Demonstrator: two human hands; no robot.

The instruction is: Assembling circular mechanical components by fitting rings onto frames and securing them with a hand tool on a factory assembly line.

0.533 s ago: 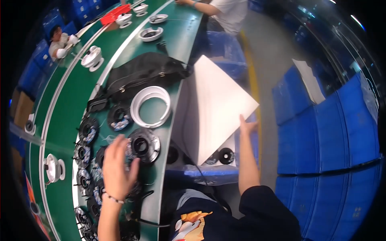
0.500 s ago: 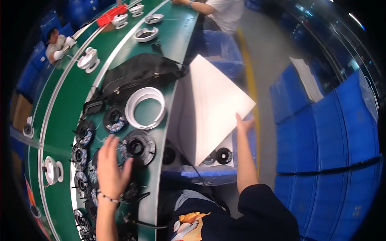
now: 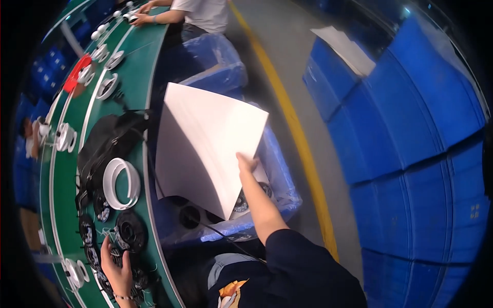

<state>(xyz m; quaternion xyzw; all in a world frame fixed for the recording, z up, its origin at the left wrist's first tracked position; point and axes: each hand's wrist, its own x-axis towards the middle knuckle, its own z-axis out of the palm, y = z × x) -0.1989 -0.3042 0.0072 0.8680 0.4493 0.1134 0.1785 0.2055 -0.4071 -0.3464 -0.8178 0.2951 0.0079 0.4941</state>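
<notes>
A person's right hand (image 3: 247, 164) grips the right-hand edge of a large white sheet (image 3: 213, 138), fingers partly hidden by it. The sheet slants over a blue plastic-lined bin (image 3: 281, 179), covering most of the black round parts (image 3: 189, 217) inside. The left hand (image 3: 119, 271), open with fingers spread, is over dark disc-shaped assemblies (image 3: 132, 232) on the green workbench (image 3: 156, 251); whether it touches them is unclear. Its forearm is cut off below; a co-worker's (image 3: 203, 13) head, above.
</notes>
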